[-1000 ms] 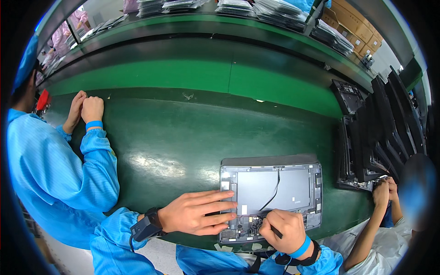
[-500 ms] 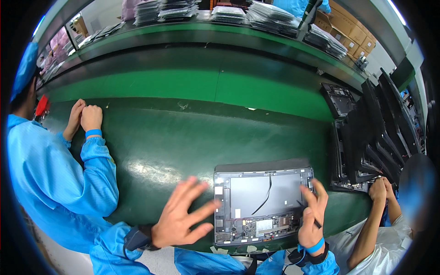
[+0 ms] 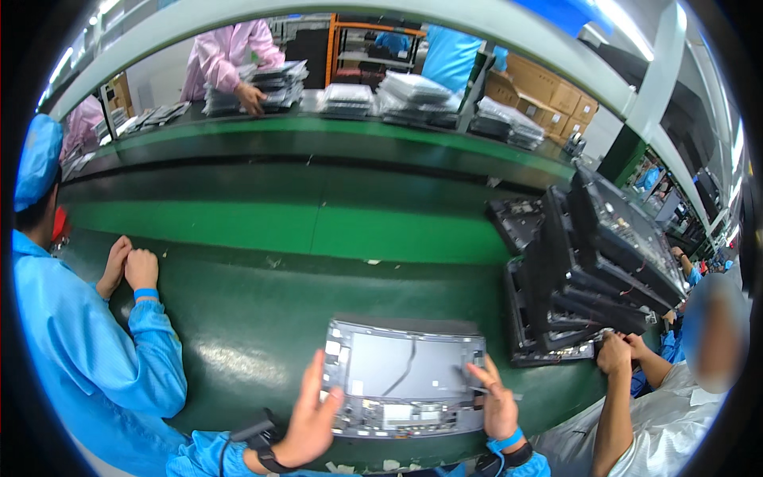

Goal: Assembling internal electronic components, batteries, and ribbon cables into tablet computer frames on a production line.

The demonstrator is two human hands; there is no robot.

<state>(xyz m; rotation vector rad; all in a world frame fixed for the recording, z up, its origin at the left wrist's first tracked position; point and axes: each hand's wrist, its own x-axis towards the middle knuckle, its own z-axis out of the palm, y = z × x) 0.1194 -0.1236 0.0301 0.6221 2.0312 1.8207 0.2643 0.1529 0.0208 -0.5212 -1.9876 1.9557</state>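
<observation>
An opened flat device chassis, like a tablet or thin laptop, is in front of me on the green table. It has a grey plate, a loose black cable across it and a circuit board along its near edge. My left hand grips its left edge, thumb on top. At the right edge my right hand is closed on the side, with a slender dark tool among its fingers. Motion blurs that tool, so its kind is unclear. Whether the chassis is lifted off the table, I cannot tell.
Several black device housings lean in a tall, slanted stack at the right. Beside it are a co-worker's hands. A co-worker in blue rests both hands on the table at left. Bagged flat stacks line the back shelf.
My left hand, open and left of the chassis before, now grips its left edge. My right hand has closed on the right edge. The view has tilted up, showing a person in pink behind.
</observation>
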